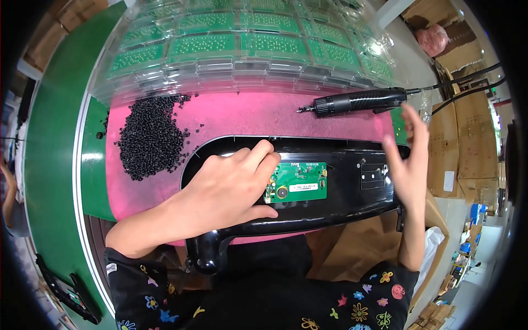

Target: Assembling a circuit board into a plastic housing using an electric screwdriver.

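A long black plastic housing (341,214) lies in front of me, its hollow side up. Inside it sits a green circuit board (308,179) with a white label and a small round part. My left hand (231,179) rests over the board's left end, fingers curled together and thumb stretched along the housing; what the fingers hold, if anything, is hidden. My right hand (410,165) is raised at the housing's right end, empty, with fingers apart and slightly blurred. Just beyond it, a black electric screwdriver (357,103) lies on the pink mat (247,115), bit pointing left.
A heap of small black screws (151,137) covers the mat's left part. Clear plastic trays (236,66) with green boards stand at the back. On the green surface at far left lies another black housing (69,289). Cardboard boxes (440,146) stand at right; the screwdriver's cable (456,82) runs there.
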### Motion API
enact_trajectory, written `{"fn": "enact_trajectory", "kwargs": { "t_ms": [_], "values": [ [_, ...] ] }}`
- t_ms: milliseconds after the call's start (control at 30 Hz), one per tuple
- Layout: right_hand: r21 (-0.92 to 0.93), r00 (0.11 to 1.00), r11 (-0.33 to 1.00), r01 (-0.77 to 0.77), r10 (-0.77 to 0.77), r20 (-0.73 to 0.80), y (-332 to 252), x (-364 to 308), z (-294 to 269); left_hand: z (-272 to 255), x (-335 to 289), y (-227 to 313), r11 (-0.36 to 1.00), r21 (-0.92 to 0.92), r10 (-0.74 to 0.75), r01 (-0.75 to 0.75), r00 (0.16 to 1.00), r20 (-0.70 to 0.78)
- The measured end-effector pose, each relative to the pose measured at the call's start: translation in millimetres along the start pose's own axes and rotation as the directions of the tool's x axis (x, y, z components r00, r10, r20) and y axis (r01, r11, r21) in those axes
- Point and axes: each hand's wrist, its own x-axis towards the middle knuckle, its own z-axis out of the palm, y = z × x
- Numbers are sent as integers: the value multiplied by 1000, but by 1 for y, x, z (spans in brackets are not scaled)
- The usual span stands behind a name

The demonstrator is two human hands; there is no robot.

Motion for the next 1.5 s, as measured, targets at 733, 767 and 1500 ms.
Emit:
{"fn": "enact_trajectory", "kwargs": {
  "t_ms": [733, 767, 1500],
  "values": [
    [980, 808, 199, 16, 575, -130, -48, 47, 62, 3, 6, 6, 997, -62, -42, 40, 999, -33],
    [980, 802, 198, 15, 582, -130, -54, 48, 61, 3, 7, 7, 996, -80, -53, 50, 998, -37],
    [691, 956, -714, -111, -268, -123, -72, 33, 28, -12, 15, -12, 325, -943, 231, 69, 961, 150]
  ]
}}
